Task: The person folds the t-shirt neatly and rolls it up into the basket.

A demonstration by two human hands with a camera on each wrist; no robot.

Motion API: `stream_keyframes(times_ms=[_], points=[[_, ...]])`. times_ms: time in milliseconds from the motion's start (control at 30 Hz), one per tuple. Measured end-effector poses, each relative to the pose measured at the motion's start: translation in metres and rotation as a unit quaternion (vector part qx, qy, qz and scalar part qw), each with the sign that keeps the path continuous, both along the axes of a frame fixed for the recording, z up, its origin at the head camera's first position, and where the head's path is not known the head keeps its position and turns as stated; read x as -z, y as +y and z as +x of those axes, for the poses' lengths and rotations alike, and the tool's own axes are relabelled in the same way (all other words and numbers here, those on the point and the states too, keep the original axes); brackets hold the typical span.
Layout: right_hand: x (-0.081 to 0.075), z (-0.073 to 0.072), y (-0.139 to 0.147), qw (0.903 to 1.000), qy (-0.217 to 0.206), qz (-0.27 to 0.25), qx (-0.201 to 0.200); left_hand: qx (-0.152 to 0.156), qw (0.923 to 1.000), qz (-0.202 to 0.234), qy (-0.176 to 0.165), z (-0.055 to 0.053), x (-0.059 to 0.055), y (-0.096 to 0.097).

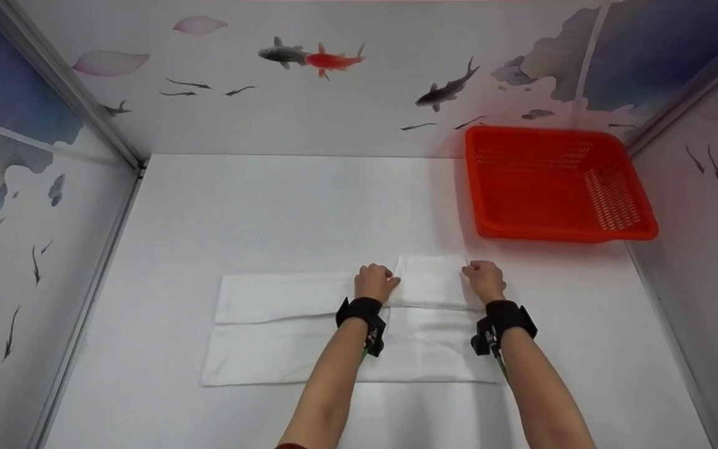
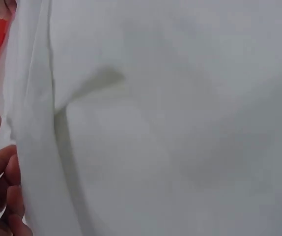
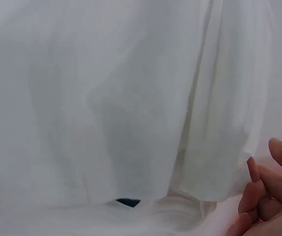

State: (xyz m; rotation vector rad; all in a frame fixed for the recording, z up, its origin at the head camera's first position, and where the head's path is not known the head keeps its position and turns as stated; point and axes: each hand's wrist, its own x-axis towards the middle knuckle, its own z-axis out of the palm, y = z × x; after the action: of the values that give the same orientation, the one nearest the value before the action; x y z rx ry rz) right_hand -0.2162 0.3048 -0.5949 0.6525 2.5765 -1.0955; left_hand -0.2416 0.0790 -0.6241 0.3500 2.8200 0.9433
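Observation:
A wide white cloth (image 1: 296, 352) lies on the table in folded layers. Its upper strip (image 1: 290, 296) runs to the left, while a smaller folded panel (image 1: 432, 280) sits at the upper right. At the panel's left edge is my left hand (image 1: 374, 282), fingers (image 2: 1, 164) loosely bent against the cloth edge and thumb apart from them. My right hand (image 1: 485, 280) is at the panel's right edge. In the right wrist view its fingertips (image 3: 252, 167) touch the cloth's corner, with the thumb lifted off to one side.
A red plastic basket (image 1: 561, 234) with perforated sides stands at the back right, beyond my right hand. White walls with fish pictures close in the table (image 1: 309, 206) at the back and both sides. Each wrist wears a black strap with a camera.

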Motion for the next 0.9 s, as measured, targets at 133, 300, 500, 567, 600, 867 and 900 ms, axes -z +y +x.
stream_keyframes(times_ms=[133,300,500,567,600,867,900], points=[[-0.001,0.003,-0.003,0.9997,-0.016,-0.01,0.012,-0.035,0.9994,-0.006,-0.001,0.008,-0.001,0.011],[-0.002,0.011,-0.003,0.9985,0.051,-0.013,0.011,-0.006,0.9973,0.073,-0.007,0.01,-0.009,0.009],[-0.006,0.051,0.007,0.9892,0.12,-0.077,-0.034,0.12,0.9765,0.175,-0.034,0.013,-0.023,-0.016],[-0.005,0.071,0.014,0.9859,0.127,-0.092,-0.058,0.168,0.9688,0.18,-0.032,0.017,-0.023,-0.026],[-0.004,0.08,0.017,0.9846,0.124,-0.101,-0.071,0.189,0.9654,0.176,-0.03,0.02,-0.022,-0.031],[0.008,0.135,0.027,0.9675,0.099,-0.048,-0.228,0.29,0.9562,0.011,0.042,0.055,-0.004,-0.054],[0.008,0.139,0.026,0.9642,0.105,-0.026,-0.242,0.295,0.9539,-0.008,0.056,0.06,-0.002,-0.056]])
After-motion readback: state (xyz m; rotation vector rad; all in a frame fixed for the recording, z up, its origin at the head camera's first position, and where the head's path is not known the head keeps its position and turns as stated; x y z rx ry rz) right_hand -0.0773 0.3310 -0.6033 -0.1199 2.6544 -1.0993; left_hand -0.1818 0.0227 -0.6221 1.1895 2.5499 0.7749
